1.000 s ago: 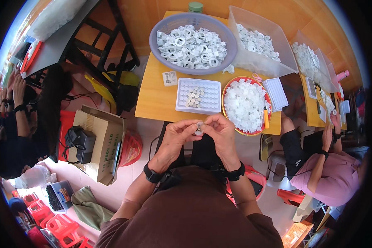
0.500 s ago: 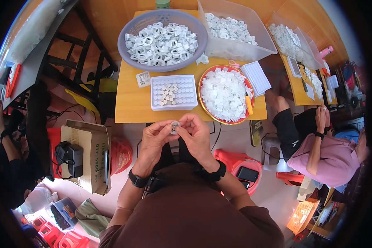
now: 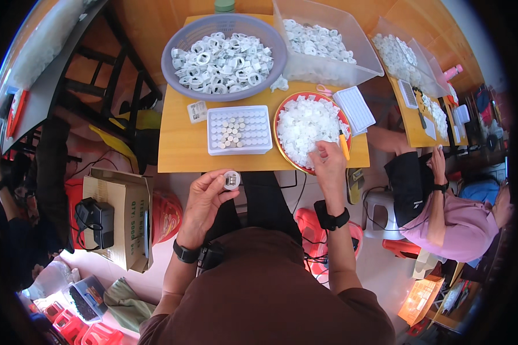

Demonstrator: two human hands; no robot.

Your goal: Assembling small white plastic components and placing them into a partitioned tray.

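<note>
Pinched between the thumb and fingers of my left hand (image 3: 204,198) is a small round white plastic part (image 3: 232,180), just off the table's near edge. A dark and metallic piece shows in its middle. My right hand (image 3: 330,167) reaches to the near right side of a red-rimmed round tray (image 3: 280,133) heaped with small translucent plastic pieces (image 3: 305,126). Its fingertips are drawn together at the pile, and what they grip, if anything, is too small to tell. Left of that tray, a white dimpled tray (image 3: 253,150) bears several small round cream discs (image 3: 231,132).
Behind stand a grey basket (image 3: 172,72) and a clear bin (image 3: 328,72), both full of white plastic parts. A yellow-handled tool (image 3: 344,145) lies on the red-rimmed tray's right edge. Pink scissors (image 3: 324,90) and stacked white trays (image 3: 355,109) are beyond. A co-worker (image 3: 449,215) sits at right.
My hands have parted. The right one has moved from the round part to the pile of translucent pieces; the left keeps the part, shifted slightly left and turned so its inside shows.
</note>
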